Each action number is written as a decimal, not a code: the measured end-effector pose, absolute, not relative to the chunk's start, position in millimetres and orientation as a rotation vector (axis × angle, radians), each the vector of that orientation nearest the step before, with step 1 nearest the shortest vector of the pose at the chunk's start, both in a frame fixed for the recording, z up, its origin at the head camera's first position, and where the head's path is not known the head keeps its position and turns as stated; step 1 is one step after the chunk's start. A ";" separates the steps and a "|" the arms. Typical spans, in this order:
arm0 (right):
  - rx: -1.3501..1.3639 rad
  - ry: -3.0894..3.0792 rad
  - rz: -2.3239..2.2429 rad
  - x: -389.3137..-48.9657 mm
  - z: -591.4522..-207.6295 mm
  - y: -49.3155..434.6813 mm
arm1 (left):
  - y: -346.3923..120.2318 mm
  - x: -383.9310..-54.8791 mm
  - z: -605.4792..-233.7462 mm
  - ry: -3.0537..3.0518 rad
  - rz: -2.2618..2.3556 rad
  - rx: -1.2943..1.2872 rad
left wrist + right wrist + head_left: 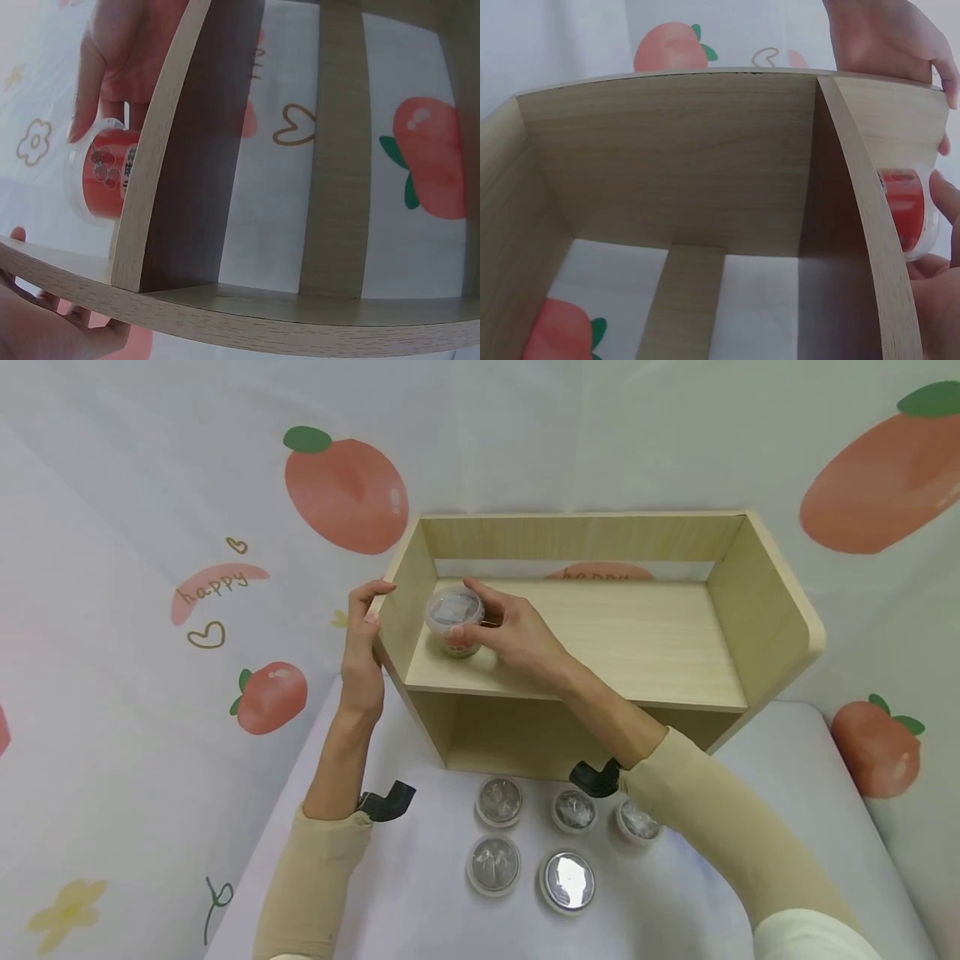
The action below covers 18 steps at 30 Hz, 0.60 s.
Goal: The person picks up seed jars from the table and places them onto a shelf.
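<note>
Beige sleeves (311, 881) fill the foreground | left hand (362, 652) clamped on left side panel (412, 618) of wooden shelf unit (585, 537) | clear-lidded tub (454, 608) at left end of upper shelf (637, 639), gripped by right hand (527, 639), hands apart | five lidded tubs (493, 865) nearer, centre | apparently shelving; next likely calls for level seating, release

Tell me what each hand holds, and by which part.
Right hand: round red plastic cup, by its upper sides. Left hand: boxy pale wooden shelf, by its left panel's edge.

The right grip (519, 635) holds a tub (454, 608) in the wooden shelf (622, 639) (left grip (363, 652) on the side panel (408, 610)).
</note>
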State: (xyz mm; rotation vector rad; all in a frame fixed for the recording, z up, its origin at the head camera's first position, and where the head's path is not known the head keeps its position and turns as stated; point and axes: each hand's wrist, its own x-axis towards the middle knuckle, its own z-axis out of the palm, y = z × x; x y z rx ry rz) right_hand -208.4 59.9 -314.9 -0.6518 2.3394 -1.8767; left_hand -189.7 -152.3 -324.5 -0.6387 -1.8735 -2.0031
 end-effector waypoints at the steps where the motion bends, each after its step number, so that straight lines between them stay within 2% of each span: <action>1: -0.655 2.333 -1.883 -208.6 -314.8 59.6 | -152.0 -189.4 -324.2 -1.871 -2.004 -0.638; 18: -0.672 2.301 -1.784 -208.6 -312.0 65.4 | -152.4 -186.8 -321.5 -1.909 -1.991 -0.629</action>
